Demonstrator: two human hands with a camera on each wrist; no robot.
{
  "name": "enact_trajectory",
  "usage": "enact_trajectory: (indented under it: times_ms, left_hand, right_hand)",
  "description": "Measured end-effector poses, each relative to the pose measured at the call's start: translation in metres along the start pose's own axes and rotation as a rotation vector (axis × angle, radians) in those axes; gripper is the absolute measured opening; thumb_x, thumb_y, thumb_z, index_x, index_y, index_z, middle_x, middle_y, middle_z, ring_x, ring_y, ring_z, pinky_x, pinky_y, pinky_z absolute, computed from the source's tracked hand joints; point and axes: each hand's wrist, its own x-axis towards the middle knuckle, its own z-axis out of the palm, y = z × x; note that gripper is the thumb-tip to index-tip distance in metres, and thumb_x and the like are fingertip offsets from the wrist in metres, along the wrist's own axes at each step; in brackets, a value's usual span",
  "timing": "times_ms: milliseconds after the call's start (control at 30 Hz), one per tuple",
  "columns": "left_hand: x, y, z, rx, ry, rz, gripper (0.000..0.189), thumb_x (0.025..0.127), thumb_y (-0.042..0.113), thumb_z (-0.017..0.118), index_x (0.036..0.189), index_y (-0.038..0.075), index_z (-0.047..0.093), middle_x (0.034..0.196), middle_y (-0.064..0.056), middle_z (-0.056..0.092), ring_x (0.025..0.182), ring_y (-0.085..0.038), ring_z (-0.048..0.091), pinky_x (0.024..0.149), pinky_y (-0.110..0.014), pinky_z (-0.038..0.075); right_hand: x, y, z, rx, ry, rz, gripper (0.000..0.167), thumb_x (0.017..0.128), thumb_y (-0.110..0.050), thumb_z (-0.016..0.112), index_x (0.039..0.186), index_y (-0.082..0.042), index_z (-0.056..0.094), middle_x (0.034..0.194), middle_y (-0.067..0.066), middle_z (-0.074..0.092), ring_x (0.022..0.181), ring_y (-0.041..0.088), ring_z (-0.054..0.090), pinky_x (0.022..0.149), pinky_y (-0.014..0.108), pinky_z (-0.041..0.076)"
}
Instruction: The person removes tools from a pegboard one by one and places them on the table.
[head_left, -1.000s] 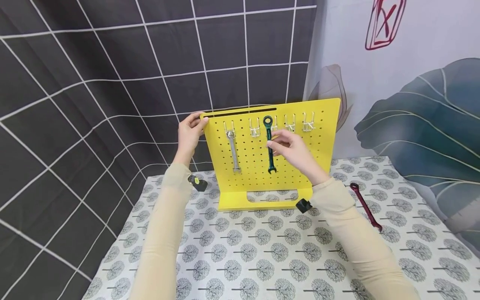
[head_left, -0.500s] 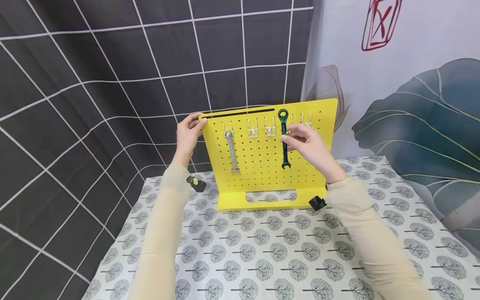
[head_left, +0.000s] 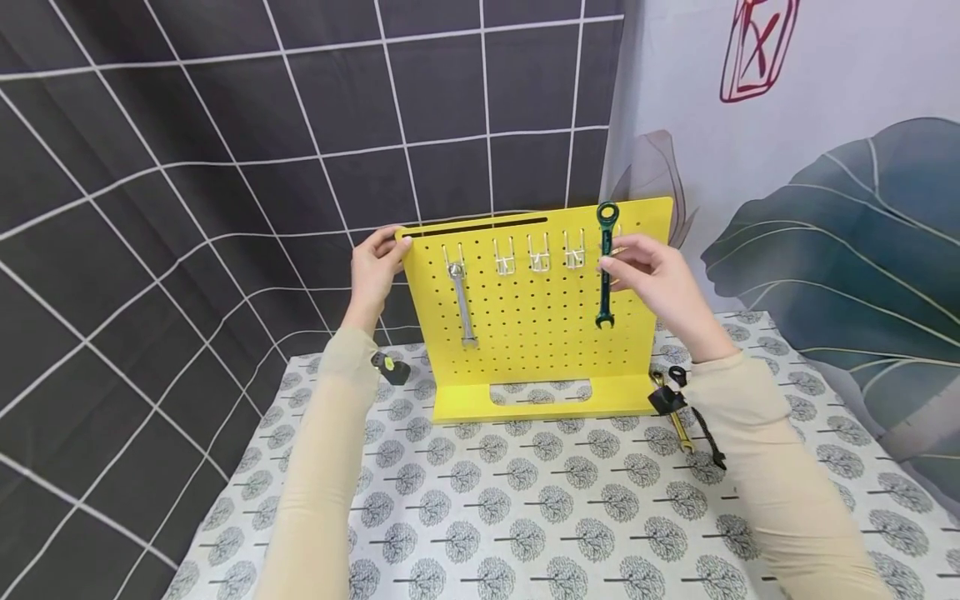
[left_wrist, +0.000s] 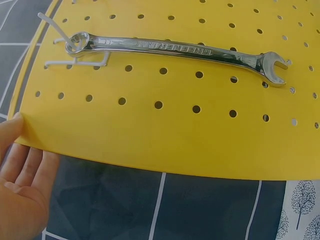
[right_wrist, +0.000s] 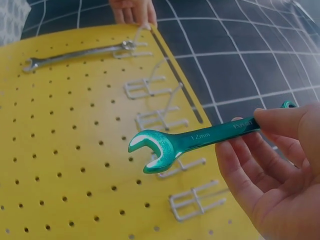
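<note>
A green combination wrench [head_left: 604,302], marked 12mm in the right wrist view, is pinched by my right hand [head_left: 663,283] between thumb and fingers. It stands upright in front of the right part of the yellow pegboard [head_left: 525,342], ring end up and open jaw down. My left hand [head_left: 372,271] grips the board's upper left corner, thumb on the front face and fingers behind. A silver combination wrench [left_wrist: 175,47] hangs by its ring from the leftmost white hook. Several more white hooks [head_left: 505,264] run rightward along the top; the rightmost is partly hidden behind my right hand.
A yellow wrench [head_left: 682,433] and a black wrench [head_left: 708,435] lie on the tree-patterned tablecloth [head_left: 495,508], partly covered by my right wrist camera and sleeve. A dark gridded curtain [head_left: 450,100] hangs right behind the board.
My right hand has carried the green wrench rightward and slightly up across the hooks. The yellow and black wrenches have come into view, while my right arm now covers the dark red one. My left hand stays.
</note>
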Motion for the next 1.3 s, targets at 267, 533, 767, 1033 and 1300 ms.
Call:
enact_trajectory:
  times_ms: [267, 533, 767, 1033, 1300]
  left_hand:
    - [0.002, -0.002, 0.000, -0.003, -0.005, -0.002, 0.031, 0.095, 0.015, 0.072, 0.125, 0.006, 0.068, 0.113, -0.012, 0.072, 0.096, -0.016, 0.069, 0.090, -0.035, 0.057]
    - [0.000, 0.001, 0.001, -0.005, -0.015, 0.011, 0.030, 0.095, 0.014, 0.072, 0.124, 0.006, 0.068, 0.111, -0.012, 0.072, 0.095, -0.016, 0.069, 0.090, -0.035, 0.058]
    - [0.000, -0.001, 0.000, -0.007, -0.006, 0.001, 0.030, 0.095, 0.015, 0.073, 0.124, 0.006, 0.069, 0.110, -0.011, 0.072, 0.095, -0.016, 0.069, 0.091, -0.035, 0.057]
    - [0.002, -0.002, 0.000, -0.011, -0.013, 0.013, 0.031, 0.095, 0.015, 0.073, 0.124, 0.006, 0.068, 0.111, -0.011, 0.072, 0.095, -0.016, 0.069, 0.090, -0.035, 0.058]
    - [0.001, -0.002, -0.001, -0.004, -0.008, 0.009, 0.031, 0.095, 0.015, 0.072, 0.124, 0.006, 0.068, 0.113, -0.013, 0.072, 0.096, -0.016, 0.069, 0.091, -0.035, 0.057]
  right_hand:
    - [-0.006, 0.001, -0.021, -0.038, 0.048, 0.033, 0.042, 0.098, -0.033, 0.068, 0.130, -0.007, 0.059, 0.101, -0.013, 0.071, 0.086, 0.008, 0.068, 0.079, 0.020, 0.056]
    - [-0.013, 0.008, -0.046, -0.036, 0.094, 0.034, 0.040, 0.098, -0.031, 0.069, 0.131, -0.010, 0.061, 0.102, -0.015, 0.071, 0.087, 0.007, 0.067, 0.076, 0.017, 0.055]
    - [-0.021, 0.011, -0.064, -0.087, 0.138, 0.063, 0.037, 0.099, -0.031, 0.067, 0.132, -0.015, 0.061, 0.099, -0.021, 0.069, 0.081, 0.004, 0.067, 0.076, 0.014, 0.052]
    - [-0.031, 0.023, -0.087, -0.106, 0.182, 0.092, 0.034, 0.099, -0.027, 0.068, 0.131, -0.020, 0.061, 0.095, -0.021, 0.068, 0.077, 0.004, 0.065, 0.075, 0.011, 0.050]
    - [-0.042, 0.029, -0.105, -0.117, 0.211, 0.103, 0.034, 0.099, -0.025, 0.067, 0.132, -0.020, 0.062, 0.095, -0.021, 0.068, 0.076, 0.002, 0.065, 0.073, 0.012, 0.048]
